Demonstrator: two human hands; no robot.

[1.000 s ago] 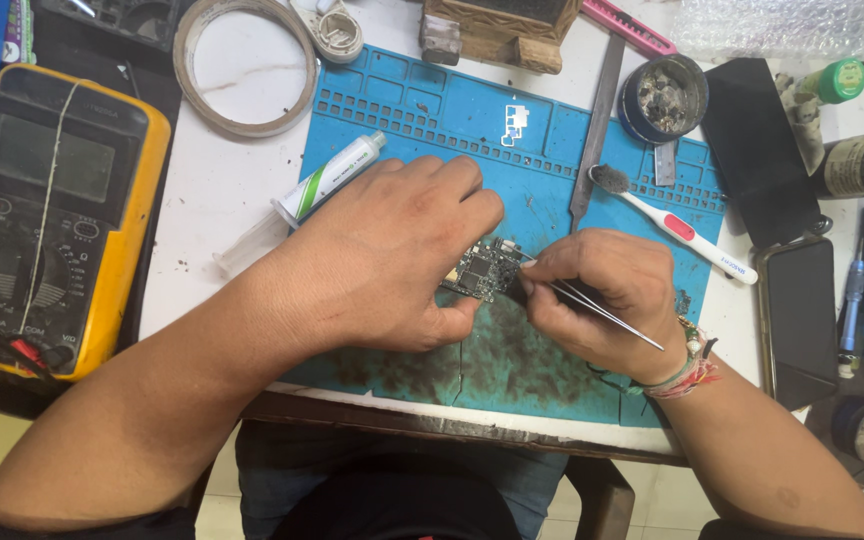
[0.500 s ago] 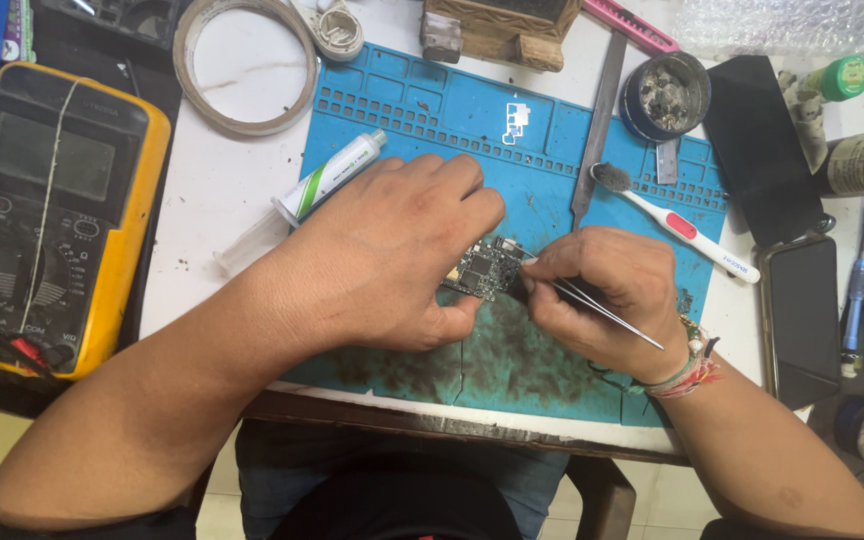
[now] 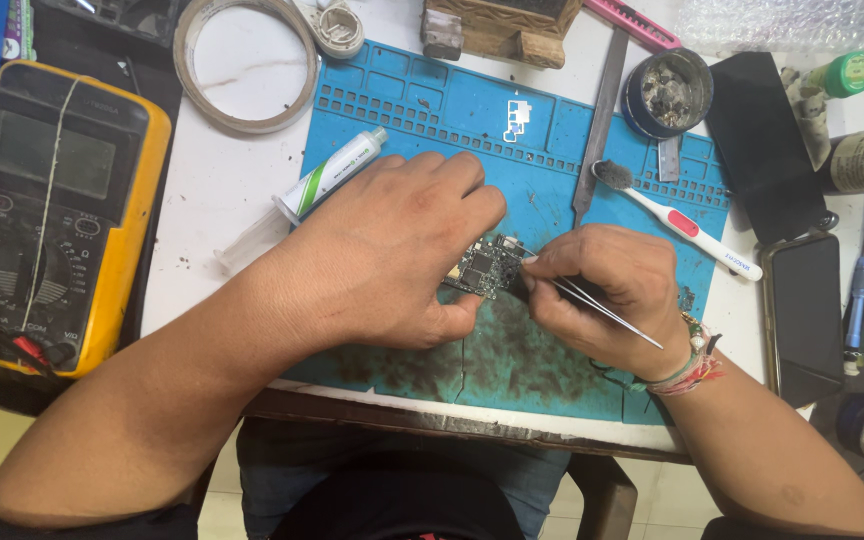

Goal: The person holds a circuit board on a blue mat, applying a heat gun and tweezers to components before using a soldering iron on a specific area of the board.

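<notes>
The biggest thing on the bench is the blue silicone work mat [image 3: 432,120], badly sooted along its near edge, so plenty of hot work has been done on it already. To the left of it a yellow multimeter [image 3: 52,210] is parked, leads tucked at its lower corner. A ring of tape [image 3: 245,65] is lying above the mat's left corner, and a dark phone [image 3: 802,310] is sitting face up off the right side.

On the mat itself, a syringe with a green and white label [image 3: 327,180] is left just behind the left hand [image 3: 382,260], and a white and red toothbrush [image 3: 677,220] is laid diagonally near the right hand [image 3: 602,300]. A small round tin of bits [image 3: 667,90] is up top.

The small circuit board [image 3: 482,268] is pinned flat to the middle of the mat by the left hand, fingers curled down around it and clamping it. The right hand is closed on a pair of fine tweezers [image 3: 602,308], with the tips brought to the board's right edge.

As for progress: the board is bare and out of any housing, so teardown looks finished. Component-level work seems to be mid-way; whether anything is gripped in the tips can't be made out. Cleaning and reassembly would appear to be left.
</notes>
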